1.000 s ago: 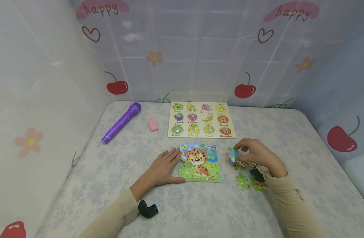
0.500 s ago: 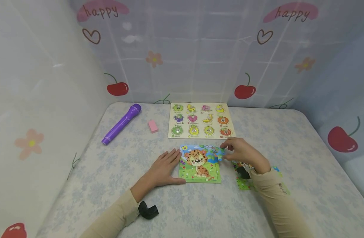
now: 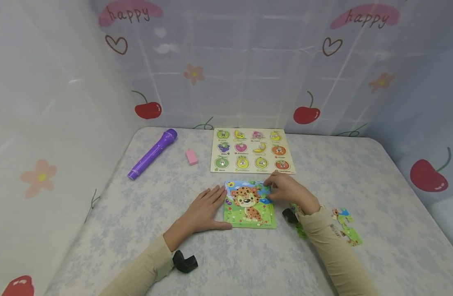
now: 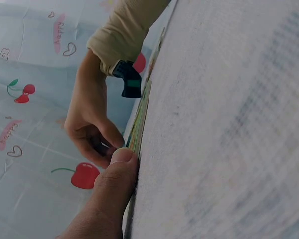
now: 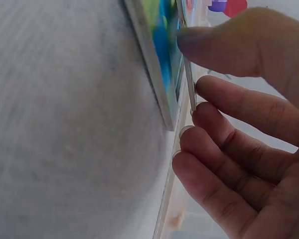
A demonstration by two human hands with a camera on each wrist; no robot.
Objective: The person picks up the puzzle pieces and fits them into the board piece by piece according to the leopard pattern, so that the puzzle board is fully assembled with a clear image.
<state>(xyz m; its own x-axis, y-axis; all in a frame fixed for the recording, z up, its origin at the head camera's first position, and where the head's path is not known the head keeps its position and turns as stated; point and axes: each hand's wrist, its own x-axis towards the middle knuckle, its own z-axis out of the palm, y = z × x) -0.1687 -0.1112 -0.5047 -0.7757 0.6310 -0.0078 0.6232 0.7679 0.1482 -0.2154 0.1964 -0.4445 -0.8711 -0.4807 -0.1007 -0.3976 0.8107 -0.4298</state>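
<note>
A leopard jigsaw puzzle (image 3: 247, 211) lies in its square board on the table. My left hand (image 3: 202, 211) rests flat beside it, fingers straight along the left edge and the thumb (image 4: 114, 174) at the near left corner. Over the puzzle's upper right corner, my right hand (image 3: 291, 191) pinches a thin puzzle piece (image 5: 190, 87) between thumb and fingers. That piece stands slightly tilted just above the board in the right wrist view. Its printed face is mostly hidden by the hand in the head view.
Several loose puzzle pieces (image 3: 352, 237) lie right of the board, partly under my right forearm. Behind the puzzle is a wooden fruit peg board (image 3: 252, 151). A pink eraser-like block (image 3: 191, 157) and a purple toy microphone (image 3: 152, 154) lie at the back left.
My right hand has carried the puzzle piece left from the loose pieces to the puzzle's upper right corner. The left hand has stayed at the left edge.
</note>
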